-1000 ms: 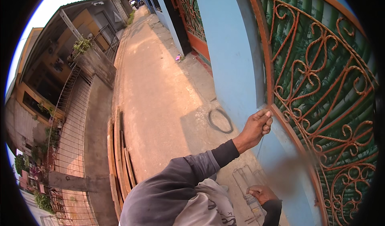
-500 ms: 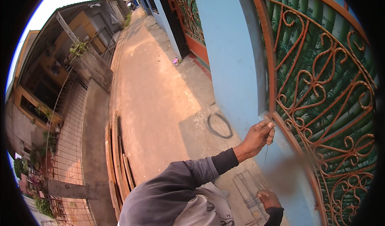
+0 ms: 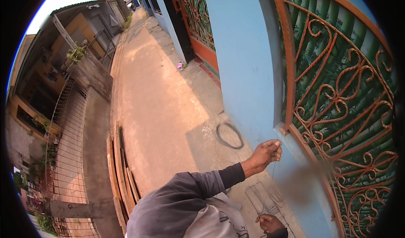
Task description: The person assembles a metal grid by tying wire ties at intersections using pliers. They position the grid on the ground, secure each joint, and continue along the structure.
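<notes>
L hand, lower right of ctr, is pinched narrow on a thin wire that hangs just below it. R hand, btm edge right of ctr, half-curled nr bent metal rods; can't tell if it's holding anything.

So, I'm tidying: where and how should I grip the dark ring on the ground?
Probably the left rim of the ring, from above on the lane side, hooking through its open middle: it lies flat, with the blue wall close on its right.
</notes>
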Tool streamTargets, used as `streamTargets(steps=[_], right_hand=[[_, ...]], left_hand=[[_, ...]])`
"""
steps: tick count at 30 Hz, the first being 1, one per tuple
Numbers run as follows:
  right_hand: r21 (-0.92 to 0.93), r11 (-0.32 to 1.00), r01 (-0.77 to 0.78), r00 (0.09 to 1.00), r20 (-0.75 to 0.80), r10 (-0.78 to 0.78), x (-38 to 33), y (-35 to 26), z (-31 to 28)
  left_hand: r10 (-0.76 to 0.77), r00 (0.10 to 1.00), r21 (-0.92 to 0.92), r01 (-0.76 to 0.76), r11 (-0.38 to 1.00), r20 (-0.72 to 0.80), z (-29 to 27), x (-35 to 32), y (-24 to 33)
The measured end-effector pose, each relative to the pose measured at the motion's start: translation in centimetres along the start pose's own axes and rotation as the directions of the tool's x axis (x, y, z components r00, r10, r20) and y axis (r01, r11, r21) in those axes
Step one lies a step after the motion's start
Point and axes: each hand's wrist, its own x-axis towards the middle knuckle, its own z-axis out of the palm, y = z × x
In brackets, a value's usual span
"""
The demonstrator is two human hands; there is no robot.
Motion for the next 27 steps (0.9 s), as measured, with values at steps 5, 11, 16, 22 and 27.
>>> streamTargets(steps=[5,11,16,22,27], right_hand=[[0.797,0.276,0.538,0.808,-0.394,-0.438,-1.1,3.3,-0.5],[0.141,0.946,0.292,0.737,-0.664,-0.129,3.2,3.8,-0.5],[-0.418,0.907,0.049,0.999,0.013,-0.048,0.3,-5.0,4.6],[0.582,0.521,0.625,0.756,-0.283,-0.591,-1.4,7.3,2.0],[0.378,0.808,0.453,0.748,-0.654,-0.113,0.9,7.1,2.2]], left_hand=[[0.064,0.997,0.005,-0.065,0.998,0.034,-1.2,-0.8,3.3],[-0.065,0.996,0.194,0.051,0.98,0.066,-0.3,-1.3,1.5],[-0.064,0.998,0.188,0.066,0.98,-0.021,-0.7,-0.9,3.4],[-0.076,0.997,0.103,0.074,0.992,0.012,-3.6,0.6,2.7],[-0.164,0.986,0.178,0.154,0.972,0.041,-2.6,-1.0,0.9]])
